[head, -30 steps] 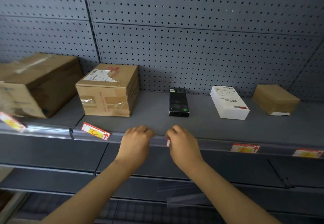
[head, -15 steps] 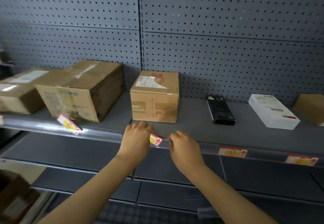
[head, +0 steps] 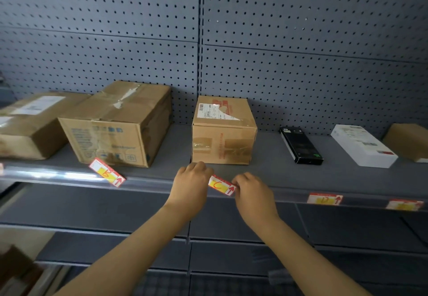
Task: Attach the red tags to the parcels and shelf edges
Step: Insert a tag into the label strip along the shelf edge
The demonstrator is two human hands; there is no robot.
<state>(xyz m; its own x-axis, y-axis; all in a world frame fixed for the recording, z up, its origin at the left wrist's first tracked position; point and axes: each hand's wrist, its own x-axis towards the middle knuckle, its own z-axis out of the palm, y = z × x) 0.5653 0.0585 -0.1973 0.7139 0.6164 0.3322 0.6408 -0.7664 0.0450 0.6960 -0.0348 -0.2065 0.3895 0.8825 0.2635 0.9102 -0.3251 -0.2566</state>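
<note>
Two bare forearms rise from the bottom of the frame to the front lip of a grey shelf at centre. The left hand (head: 190,188) has its fingers curled over the left end of a red tag (head: 221,185) marked with a hand-drawn C and an arrow, and the right hand (head: 253,191) pinches the tag's right end with curled fingertips. The tag sits tilted on the shelf edge (head: 289,193), its left end higher, so it looks only partly seated; this appears to be the step of fixing that tag to the edge. The next move likely calls for levelling it and pressing it flat along the strip. Left of the hands, a tag marked B (head: 107,172) also hangs crooked on the edge, and two more tags (head: 324,198) sit straight at lower right. Just behind the hands stands a small cardboard parcel (head: 224,131), with a larger taped box (head: 118,124) to its left. A black box (head: 300,145) and white box (head: 363,145) lie further right before a pegboard wall.
</note>
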